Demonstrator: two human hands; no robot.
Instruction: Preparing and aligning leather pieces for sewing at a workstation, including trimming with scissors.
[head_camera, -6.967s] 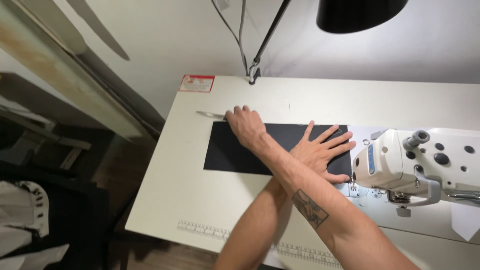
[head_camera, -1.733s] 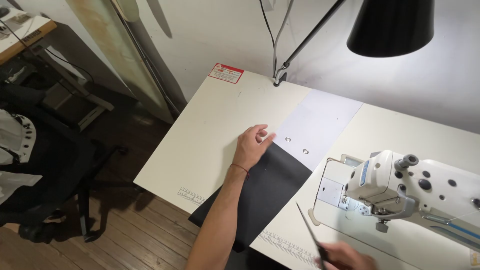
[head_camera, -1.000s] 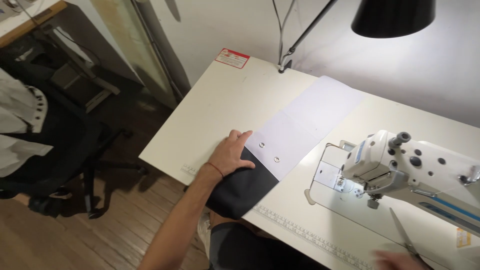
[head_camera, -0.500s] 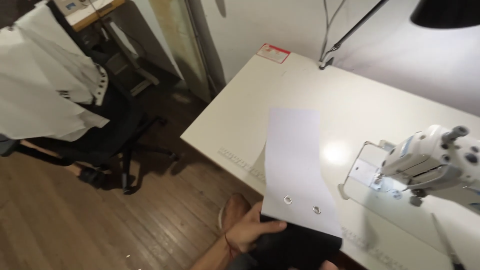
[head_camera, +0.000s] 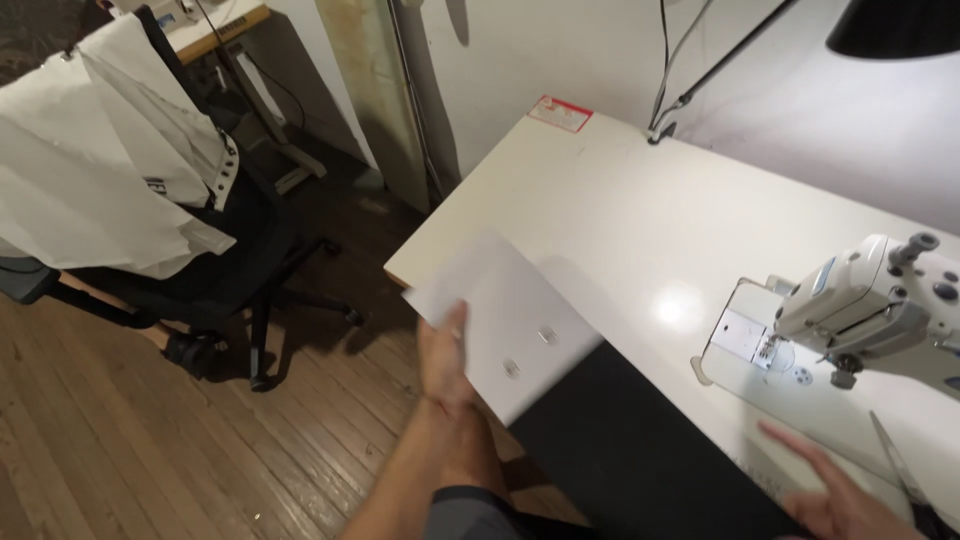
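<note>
left hand: fingers flat and together, pressed on the near-left edge of the white sheet; looks like thumb under, fingers over, so a light hold on the sheet; motion-blurred, exact grip hard to tell
right hand: low at the frame's right edge, fingers spread wide, palm down over the table edge; holds nothing; blurred
white sheet: stiff pale panel with two small round metal snaps; lies partly on the table's near-left corner, partly overhanging it, directly ahead of the left hand's fingertips
black fabric: dark piece just right of the left forearm, between both hands; runs from under the sheet's near edge down off the table front toward the person
scissors: thin blade just beyond the right hand, near its fingertips, not touched
sewing machine: white head, up and beyond the right hand, well apart from the left; needle plate lit, nothing under the foot
lamp: black shade at top right, far above both hands
chair: black office chair with white cloth draped on it, far to the left of the left hand, on the wood floor
progress, judged: sheet and fabric are off the sewing area and at the table edge, in the left hand's control; not yet set down or laid flat anywhere; machine idle, scissors unused; placing the piece is left
</note>
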